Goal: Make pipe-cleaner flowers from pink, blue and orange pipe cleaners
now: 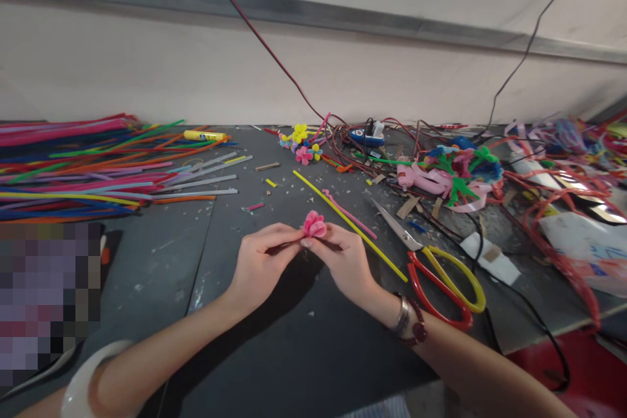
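Note:
My left hand point(262, 261) and my right hand point(345, 261) meet at the middle of the dark worktable point(157, 274). Between their fingertips they pinch a small pink pipe-cleaner flower point(314, 225) on a dark stem. A long yellow pipe cleaner point(355, 228) lies just beyond my right hand, with a shorter pink pipe cleaner point(349, 214) beside it. To the right of that hand rest scissors point(431, 281) with red and yellow handles, their blades pointing away from me. A white bangle point(93, 375) circles my left wrist, and bracelets point(405, 320) circle my right.
Bundles of coloured pipe cleaners point(88, 170) cover the table's left side, with a yellow glue stick point(204, 136) behind them. Finished flowers point(300, 142), tangled wires point(362, 150) and pipe-cleaner figures point(455, 176) stand at the back. A pixelated patch point(49, 304) hides the lower left.

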Available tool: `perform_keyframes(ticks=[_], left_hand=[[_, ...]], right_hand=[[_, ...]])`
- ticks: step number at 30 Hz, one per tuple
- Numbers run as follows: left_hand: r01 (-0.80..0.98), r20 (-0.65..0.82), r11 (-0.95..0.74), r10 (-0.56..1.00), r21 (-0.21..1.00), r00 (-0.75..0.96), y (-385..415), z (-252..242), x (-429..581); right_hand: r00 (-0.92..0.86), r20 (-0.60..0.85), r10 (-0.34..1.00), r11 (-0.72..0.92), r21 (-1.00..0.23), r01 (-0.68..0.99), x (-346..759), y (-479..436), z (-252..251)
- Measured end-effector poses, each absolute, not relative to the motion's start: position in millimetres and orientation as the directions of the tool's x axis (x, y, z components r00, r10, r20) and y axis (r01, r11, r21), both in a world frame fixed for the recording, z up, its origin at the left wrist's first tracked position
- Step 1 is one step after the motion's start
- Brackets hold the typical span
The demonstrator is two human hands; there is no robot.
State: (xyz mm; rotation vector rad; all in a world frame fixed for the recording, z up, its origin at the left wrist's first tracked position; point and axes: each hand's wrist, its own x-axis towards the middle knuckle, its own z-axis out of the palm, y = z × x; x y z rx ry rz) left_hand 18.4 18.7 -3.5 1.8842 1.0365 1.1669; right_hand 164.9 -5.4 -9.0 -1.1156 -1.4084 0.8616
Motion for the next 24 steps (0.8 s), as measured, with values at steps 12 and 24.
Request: perform_keyframes(ticks=[12, 24], left_hand=[[0.304, 0.553, -0.647, 0.759, 0.699, 0.345, 21, -2, 14], [0.294, 0.666, -0.822, 0.567, 0.487, 0.484, 28, 27, 5]], right_hand=[[0.026, 0.334, 0.942, 0.323, -0.927, 0.192, 171, -6, -5], [-0.078, 0.249, 0.965, 0.260, -0.929, 0.263, 172, -9, -1]])
